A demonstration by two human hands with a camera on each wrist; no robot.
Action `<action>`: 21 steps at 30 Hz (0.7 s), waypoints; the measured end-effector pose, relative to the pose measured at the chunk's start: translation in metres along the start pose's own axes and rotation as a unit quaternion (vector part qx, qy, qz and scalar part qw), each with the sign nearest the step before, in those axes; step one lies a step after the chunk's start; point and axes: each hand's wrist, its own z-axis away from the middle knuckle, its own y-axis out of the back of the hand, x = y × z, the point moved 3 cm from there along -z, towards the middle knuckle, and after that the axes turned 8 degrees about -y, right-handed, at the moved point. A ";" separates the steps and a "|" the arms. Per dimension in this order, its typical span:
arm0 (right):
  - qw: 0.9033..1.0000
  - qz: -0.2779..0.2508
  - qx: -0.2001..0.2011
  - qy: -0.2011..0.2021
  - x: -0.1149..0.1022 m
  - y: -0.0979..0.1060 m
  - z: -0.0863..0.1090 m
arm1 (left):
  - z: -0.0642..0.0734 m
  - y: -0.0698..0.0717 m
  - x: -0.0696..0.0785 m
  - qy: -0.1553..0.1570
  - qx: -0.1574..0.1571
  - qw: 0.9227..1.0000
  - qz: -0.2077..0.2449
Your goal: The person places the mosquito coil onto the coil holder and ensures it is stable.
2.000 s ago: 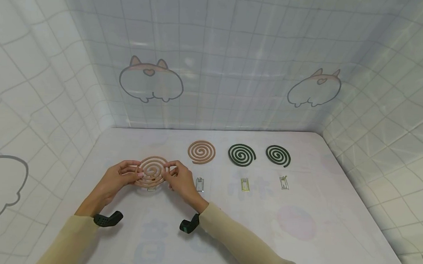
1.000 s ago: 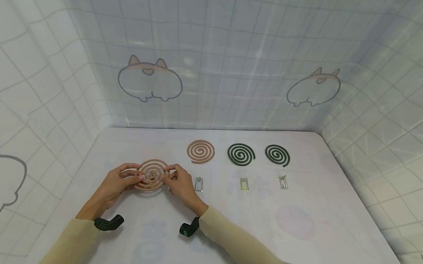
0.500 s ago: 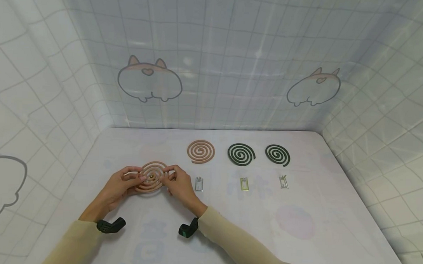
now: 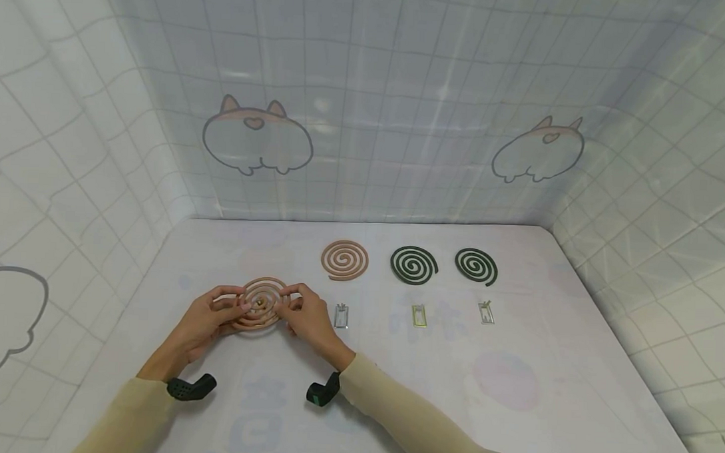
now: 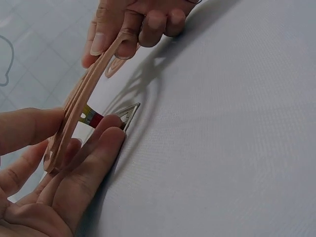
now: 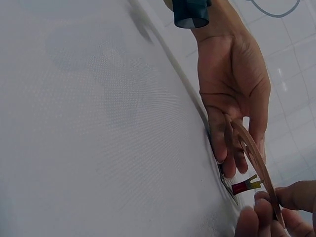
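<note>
Between both hands a brown mosquito coil [image 4: 265, 279] is held, tilted, close over the table. My left hand [image 4: 211, 320] pinches its left edge, thumb on the upper face. My right hand [image 4: 309, 318] pinches the right edge between thumb and fingers. Under the coil a small metal coil stand [image 5: 129, 116] rests on the table, its red and yellow upright [image 6: 242, 187] rising to the coil's underside. Fingertips of my left hand are right at that upright in the left wrist view. A yellowish tip shows at the coil's centre in the head view.
Another brown coil [image 4: 345, 240] lies farther back, with two green coils [image 4: 414, 247] [image 4: 477, 250] to its right. Before them lie a silver stand [image 4: 342, 326], a yellow stand [image 4: 419, 326] and another silver stand [image 4: 488, 323]. Tile-patterned sheets [image 4: 365, 153] wall the table's back and sides.
Both hands have brought the brown coil slightly lower and nearer the person. The stand's base, peeking out below the coil earlier, is covered in the head view. In the last half second little has moved.
</note>
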 end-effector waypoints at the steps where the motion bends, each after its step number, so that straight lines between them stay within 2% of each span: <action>1: 1.000 -0.002 0.001 -0.003 0.000 -0.001 0.000 | 0.000 0.000 0.000 -0.001 -0.002 1.000 0.000; 11: 0.995 -0.094 -0.029 -0.035 -0.002 -0.010 -0.002 | 0.000 -0.001 -0.002 0.000 -0.002 1.000 0.011; 21: 0.995 -0.095 -0.028 -0.022 0.001 -0.016 -0.004 | 0.001 -0.001 -0.003 0.008 0.004 1.000 -0.013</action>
